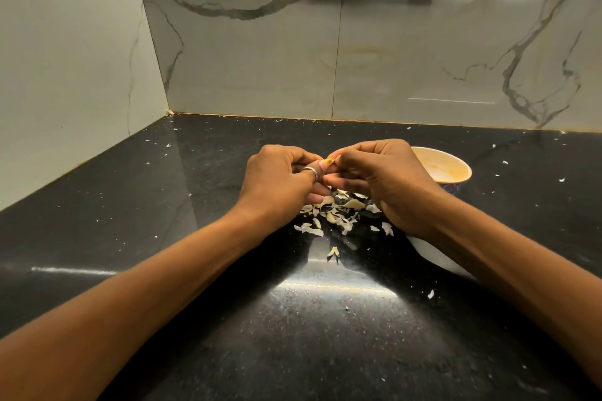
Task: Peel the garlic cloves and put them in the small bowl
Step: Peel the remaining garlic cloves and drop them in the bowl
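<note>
Garlic clove [330,161] is pinched btwn L grip [280,176] & R grip [384,179]. Orange smears [438,168] are seen inside small bowl [462,172]

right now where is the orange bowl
In the head view, the orange bowl sits on the black counter, right of centre, just behind the right hand, which hides its left edge.

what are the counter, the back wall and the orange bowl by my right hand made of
Counter: looks like polished black granite, going by the fine speckle and mirror-like glare.
Back wall: glossy marble-look tile or slab, with grey veins, a vertical seam and reflected light streaks.
Orange bowl: probably glazed ceramic, smooth with a shiny rim; melamine cannot be ruled out.
</note>
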Tool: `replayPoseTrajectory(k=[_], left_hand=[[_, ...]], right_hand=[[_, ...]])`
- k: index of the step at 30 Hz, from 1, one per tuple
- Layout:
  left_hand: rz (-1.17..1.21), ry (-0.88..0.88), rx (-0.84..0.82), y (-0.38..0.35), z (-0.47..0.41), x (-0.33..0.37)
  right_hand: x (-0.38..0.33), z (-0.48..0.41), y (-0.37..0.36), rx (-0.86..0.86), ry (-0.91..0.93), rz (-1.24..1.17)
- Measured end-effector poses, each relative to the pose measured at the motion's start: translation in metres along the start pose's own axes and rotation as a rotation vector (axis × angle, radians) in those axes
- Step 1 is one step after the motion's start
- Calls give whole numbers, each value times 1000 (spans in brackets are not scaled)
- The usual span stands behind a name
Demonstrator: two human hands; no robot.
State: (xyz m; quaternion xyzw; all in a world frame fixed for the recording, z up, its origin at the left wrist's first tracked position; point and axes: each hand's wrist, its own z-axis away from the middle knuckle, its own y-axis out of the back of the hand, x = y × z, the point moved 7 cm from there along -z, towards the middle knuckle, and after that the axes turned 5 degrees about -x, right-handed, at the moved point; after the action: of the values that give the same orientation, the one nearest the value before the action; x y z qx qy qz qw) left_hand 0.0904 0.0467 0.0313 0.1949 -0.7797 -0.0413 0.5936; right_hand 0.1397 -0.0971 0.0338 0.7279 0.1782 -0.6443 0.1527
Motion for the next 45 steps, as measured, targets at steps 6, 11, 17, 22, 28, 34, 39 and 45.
replayPoseTrajectory(k=[6,11,17,22,28,34,39,45], left_hand=[[40,53,-15,2,-2,-4],[185,116,-52,-1,-1,-3],[391,216,-90,-6,0,-4],[522,247,-93,-3,-4,-5],[536,266,-57,1,-3,-6],[488,250,-47,2,-4,-6],[450,239,-68,0,-4,-8],[423,221,-84,-1,-3,-5]], right_hand=[[-3,0,-1,-10,17,79],[-7,2,-1,-25,15,123],[-8,2,-1,-39,1,97],[-7,2,2,-29,-27,129],[-8,3,2,-25,-21,145],[-14,4,4,5,22,226],[-23,7,1,-2,132,240],[-21,6,-1,-22,138,254]])
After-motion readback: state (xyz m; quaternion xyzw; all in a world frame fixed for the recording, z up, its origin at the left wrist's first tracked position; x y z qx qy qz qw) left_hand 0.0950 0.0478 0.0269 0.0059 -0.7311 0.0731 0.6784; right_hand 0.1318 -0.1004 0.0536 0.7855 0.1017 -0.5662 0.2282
